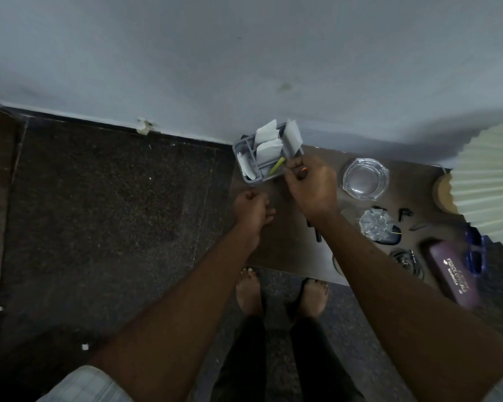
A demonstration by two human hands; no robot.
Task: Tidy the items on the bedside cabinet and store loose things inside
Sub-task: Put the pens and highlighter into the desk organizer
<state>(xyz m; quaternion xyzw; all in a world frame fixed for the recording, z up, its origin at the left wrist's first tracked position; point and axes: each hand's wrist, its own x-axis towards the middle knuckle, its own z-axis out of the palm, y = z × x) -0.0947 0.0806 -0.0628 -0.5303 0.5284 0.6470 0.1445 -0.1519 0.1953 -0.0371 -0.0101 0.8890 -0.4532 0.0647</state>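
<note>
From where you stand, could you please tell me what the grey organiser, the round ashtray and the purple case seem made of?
Grey organiser: likely matte moulded plastic, thin uniform dividers. Round ashtray: clear glass, see-through with bright rim glints. Purple case: probably leatherette-covered, soft sheen, printed lettering.

Dim, soft focus, grainy (wide-angle bending at edges).

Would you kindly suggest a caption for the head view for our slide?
Head view: right hand at the grey organizer on the bedside cabinet, left hand curled near the cabinet's left edge.
</note>
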